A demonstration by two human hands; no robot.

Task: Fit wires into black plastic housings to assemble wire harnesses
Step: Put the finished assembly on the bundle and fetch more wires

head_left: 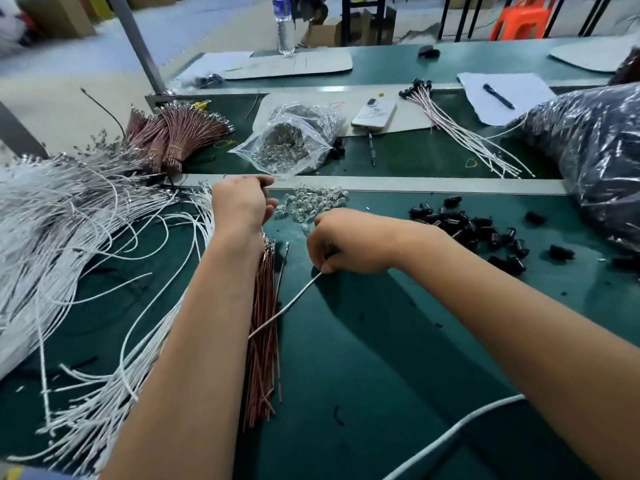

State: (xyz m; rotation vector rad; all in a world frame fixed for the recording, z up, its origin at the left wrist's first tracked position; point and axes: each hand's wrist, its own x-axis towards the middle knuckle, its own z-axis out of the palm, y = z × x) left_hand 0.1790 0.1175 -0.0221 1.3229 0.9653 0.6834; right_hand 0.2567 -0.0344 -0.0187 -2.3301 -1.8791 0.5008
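Observation:
My right hand (346, 242) pinches the end of a white wire (287, 306) that trails down-left across the green mat. My left hand (240, 202) hovers with curled fingers by a pile of clear small parts (311, 202); what it holds is hidden. A bundle of brown wires (263, 323) lies under my left forearm. A heap of loose white wires (86, 237) spreads at the left. Black plastic housings (478, 230) are scattered to the right of my right hand.
A clear bag of small parts (291, 140), tied brown wire bundles (173, 133), a phone (374, 112), a pen (371, 148) and finished harnesses (464, 133) lie on the far bench strip. A large dark plastic bag (595, 150) sits at the right. A white cable (450, 434) crosses the front.

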